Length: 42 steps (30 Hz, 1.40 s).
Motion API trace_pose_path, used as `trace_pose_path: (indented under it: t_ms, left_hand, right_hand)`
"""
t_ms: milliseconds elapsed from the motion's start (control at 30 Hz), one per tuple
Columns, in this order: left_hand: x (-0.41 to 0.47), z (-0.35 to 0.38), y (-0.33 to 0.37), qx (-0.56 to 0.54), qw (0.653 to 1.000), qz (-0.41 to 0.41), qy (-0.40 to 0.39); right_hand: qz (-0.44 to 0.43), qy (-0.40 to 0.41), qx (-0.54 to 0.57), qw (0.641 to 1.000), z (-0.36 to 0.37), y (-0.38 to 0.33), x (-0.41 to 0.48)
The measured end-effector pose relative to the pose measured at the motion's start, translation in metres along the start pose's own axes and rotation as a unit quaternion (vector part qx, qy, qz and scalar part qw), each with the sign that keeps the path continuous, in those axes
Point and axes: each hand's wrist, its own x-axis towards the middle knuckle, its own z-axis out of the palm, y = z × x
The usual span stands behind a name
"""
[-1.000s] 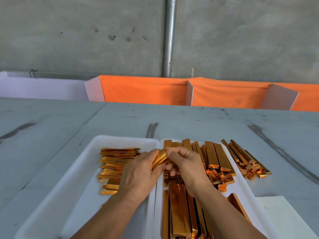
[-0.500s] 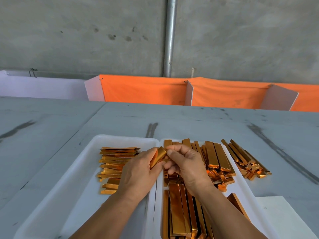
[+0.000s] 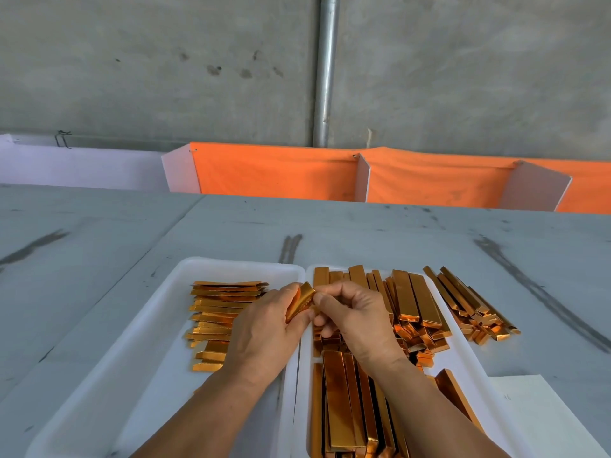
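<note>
A gold foil piece [image 3: 299, 305], short and partly folded, is held tilted above the seam where two white trays meet, clear of both tray floors. It is gripped along its lower length by the left hand [image 3: 264, 332], whose fingers and thumb are curled round it. Its upper end is pinched by the thumb and forefinger of the right hand [image 3: 357, 315], with the remaining fingers of that hand curled under. The two hands are seen touching at the fingertips. Below the left hand, the left tray [image 3: 139, 358] is noted to hold a stack of flat gold pieces [image 3: 218, 312] laid crosswise, roughly overlapping. The right tray [image 3: 458, 366] is filled with long gold sleeves [image 3: 344, 408] laid lengthwise at its near end, and further sleeves [image 3: 410, 299] are heaped at its far end, some tilted over smaller bits. Just beside the right tray, a loose pile of gold strips [image 3: 469, 305] is seen lying directly on the grey counter [image 3: 363, 236]. A white sheet [image 3: 542, 411] is recorded at the near right corner of the counter, partly under the right tray. Behind the counter, an orange cloth [image 3: 274, 170] is stretched between white panels, and a metal pipe [image 3: 325, 71] is run vertically up a concrete wall
</note>
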Motion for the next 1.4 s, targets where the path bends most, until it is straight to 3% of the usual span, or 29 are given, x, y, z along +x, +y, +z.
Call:
trace_pose_path:
  t_ms: [167,500,667,933,1067,1133,1233,1300,1400]
  left_hand:
    - [0.001,0.000,0.003,-0.002,1.000,0.007,0.004]
    - [-0.001,0.002,0.002,0.026,1.000,0.016,0.000]
    - [0.000,0.001,0.003,0.012,1.000,0.010,0.001]
    - [0.000,-0.001,0.002,0.015,1.000,0.015,-0.007]
    - [0.003,-0.005,0.004,0.017,1.000,-0.013,0.012]
    - [0.005,-0.010,0.003,-0.030,0.998,-0.036,0.050]
    - [0.007,-0.017,-0.002,-0.201,0.968,-0.114,0.098]
    - [0.007,-0.020,-0.004,-0.330,0.928,-0.160,0.071]
    - [0.006,-0.022,-0.002,-0.445,0.881,-0.161,-0.010]
  right_hand:
    - [0.027,0.008,0.056,0.998,0.001,-0.003,0.001]
    - [0.022,0.022,0.029,0.999,0.000,0.000,0.002]
    - [0.029,0.017,0.081,0.996,-0.001,-0.002,0.002]
    - [0.017,0.006,0.019,1.000,0.002,-0.002,0.001]
    - [0.026,0.056,0.016,0.998,0.000,-0.003,0.004]
    - [0.026,0.099,0.032,0.994,-0.007,-0.005,0.005]
    - [0.042,0.135,0.103,0.985,-0.013,-0.007,0.007]
    - [0.056,0.138,0.131,0.980,-0.013,-0.008,0.007]
    - [0.071,0.131,0.147,0.978,-0.012,-0.008,0.008]
